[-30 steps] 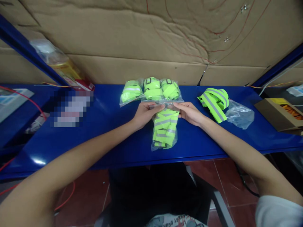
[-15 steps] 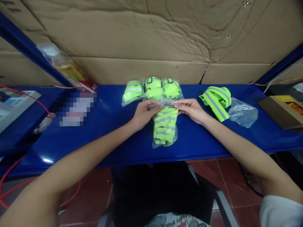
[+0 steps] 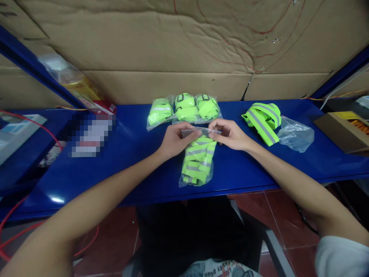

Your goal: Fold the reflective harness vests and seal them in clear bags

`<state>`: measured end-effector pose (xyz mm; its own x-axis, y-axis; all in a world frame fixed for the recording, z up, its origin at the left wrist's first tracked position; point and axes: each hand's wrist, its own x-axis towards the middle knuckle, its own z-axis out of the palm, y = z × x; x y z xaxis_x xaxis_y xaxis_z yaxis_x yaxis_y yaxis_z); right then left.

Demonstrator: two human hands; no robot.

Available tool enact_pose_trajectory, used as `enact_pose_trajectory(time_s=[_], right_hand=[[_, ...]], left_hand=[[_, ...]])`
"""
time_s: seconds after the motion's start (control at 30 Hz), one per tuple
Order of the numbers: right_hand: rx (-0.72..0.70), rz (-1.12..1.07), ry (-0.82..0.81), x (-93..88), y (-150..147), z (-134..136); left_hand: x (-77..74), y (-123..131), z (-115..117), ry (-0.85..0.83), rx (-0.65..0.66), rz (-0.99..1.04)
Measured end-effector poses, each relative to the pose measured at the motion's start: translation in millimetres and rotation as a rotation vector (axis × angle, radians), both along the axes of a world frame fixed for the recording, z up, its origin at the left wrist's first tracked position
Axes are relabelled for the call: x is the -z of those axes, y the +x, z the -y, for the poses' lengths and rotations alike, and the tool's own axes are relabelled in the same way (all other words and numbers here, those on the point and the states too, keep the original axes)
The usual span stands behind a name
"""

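Observation:
A clear zip bag (image 3: pixel 198 159) with a folded neon-yellow reflective strap inside lies near the front of the blue table. My left hand (image 3: pixel 176 140) grips the left side of its top edge, thumb on top. At the right end of that edge, my right hand (image 3: pixel 229 134) pinches the bag's seal between thumb and fingers. Behind the hands sit several bagged neon straps (image 3: pixel 184 107), some with dark buckles showing. A loose neon strap (image 3: pixel 263 121) with a grey stripe lies to the right, against an empty-looking clear bag (image 3: pixel 296 134).
The blue table (image 3: pixel 123 173) ends in a front edge close to my lap. A cardboard box (image 3: pixel 336 132) with orange contents stands far right. At left are a plastic bottle (image 3: pixel 72 80), a white device (image 3: pixel 21 132) and a red cable (image 3: pixel 31 117). A cardboard panel (image 3: pixel 144 42) rises behind.
My right hand has curled its fingers over the right part of the bag's top edge. The bag's lower end has swung slightly left and toward me.

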<state>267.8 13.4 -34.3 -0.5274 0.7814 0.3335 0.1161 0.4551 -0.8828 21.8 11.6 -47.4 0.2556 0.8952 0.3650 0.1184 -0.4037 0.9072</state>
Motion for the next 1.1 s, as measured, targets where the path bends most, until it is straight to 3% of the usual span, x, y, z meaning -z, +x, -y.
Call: enact_pose_trajectory(time_s=[0.17, 0.27, 0.5, 0.8, 0.97, 1.1], right_hand=[[-0.069, -0.025, -0.159, -4.8, 3.4, -2.6], [-0.067, -0.004, -0.166, -10.9, 15.3, -7.9], [-0.269, 0.111, -0.223, -19.3, 26.7, -9.7], [-0.159, 0.098, -0.263, -22.6, 17.8, -0.9], [-0.173, 0.158, -0.328, -21.7, 17.8, -2.5], [-0.005, 0.076, -0.316, -22.0, 21.3, -7.0]], left_hand=[[0.0, -1.5, -1.1, -0.117, 0.048, 0.012], [-1.1, -3.5, -3.5, -0.22, 0.079, 0.043], [3.9, -7.3, -9.1, -0.321, 0.104, 0.083], [-1.1, -14.2, -15.4, -0.364, 0.279, -0.084], [2.4, -12.5, -15.4, -0.328, 0.197, -0.021], [9.1, -8.5, -17.5, -0.415, 0.088, 0.097]])
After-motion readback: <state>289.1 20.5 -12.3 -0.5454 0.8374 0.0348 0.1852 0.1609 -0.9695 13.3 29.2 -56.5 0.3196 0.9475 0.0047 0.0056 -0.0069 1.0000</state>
